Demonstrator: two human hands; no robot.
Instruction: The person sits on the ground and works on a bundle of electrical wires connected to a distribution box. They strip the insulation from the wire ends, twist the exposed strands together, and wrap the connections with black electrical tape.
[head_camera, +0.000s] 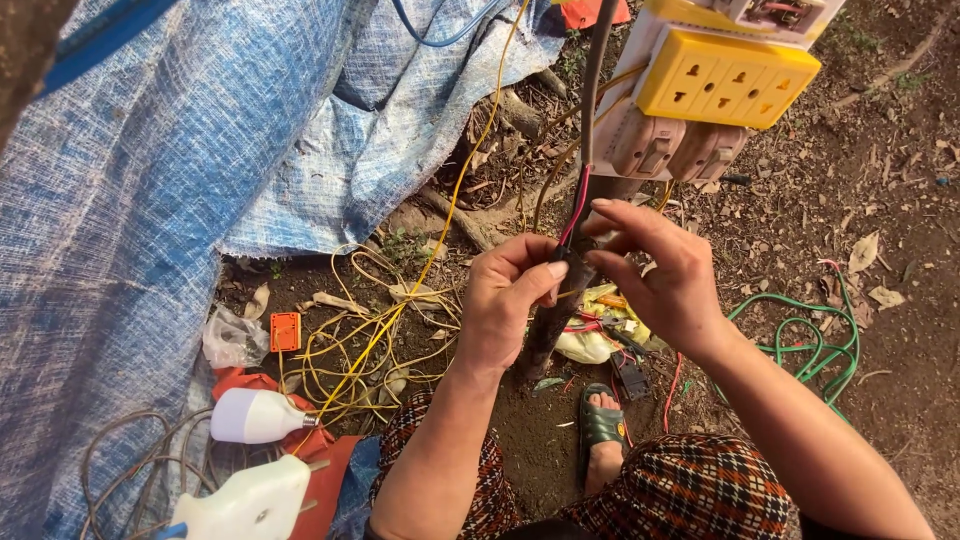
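Note:
My left hand (512, 300) pinches the red and black wire ends (577, 212) that come out of a grey cable (594, 90) running down from above. My right hand (663, 275) is closed around the same wires from the right, fingers over the cable's end in front of a thin dark post (548, 330). Above the hands a yellow multi-socket outlet (725, 75) sits on a board with pinkish breaker switches (680, 150).
A blue woven tarp (180, 150) covers the left side. Tangled yellow wire (380, 340) lies on the dirt, with an orange box (285, 331), a white bulb (255, 415) and a white plastic fitting (245, 505). Green wire (815, 335) coils at right. My sandalled foot (603, 430) is below.

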